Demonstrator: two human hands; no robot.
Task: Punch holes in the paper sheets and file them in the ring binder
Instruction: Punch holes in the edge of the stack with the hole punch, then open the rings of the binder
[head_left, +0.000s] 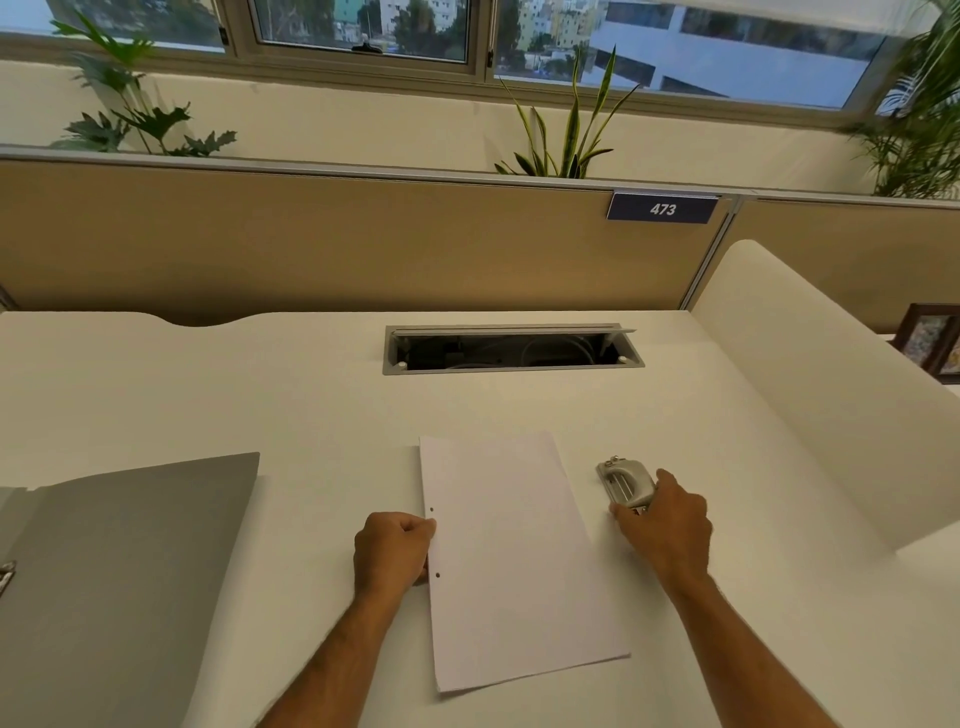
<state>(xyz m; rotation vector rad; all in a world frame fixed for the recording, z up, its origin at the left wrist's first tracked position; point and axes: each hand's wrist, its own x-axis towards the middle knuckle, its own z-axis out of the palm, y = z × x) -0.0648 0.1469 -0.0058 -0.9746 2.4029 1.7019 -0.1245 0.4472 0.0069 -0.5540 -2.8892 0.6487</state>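
A thin stack of white paper sheets (511, 556) lies on the desk in front of me, with two punched holes along its left edge. My left hand (392, 553) is curled at that left edge and pinches the sheets between the two holes. To the right, a small silver hole punch (623, 480) stands on the desk, and my right hand (667, 525) grips its near end. The grey ring binder (119, 571) lies open at the left, its metal clip just showing at the frame's left edge.
The white desk (311, 405) has an open cable tray slot (511, 348) at the back centre. A tan partition with a "473" sign (662, 208) stands behind. A white curved divider (821, 384) rises on the right. Plants line the window sill.
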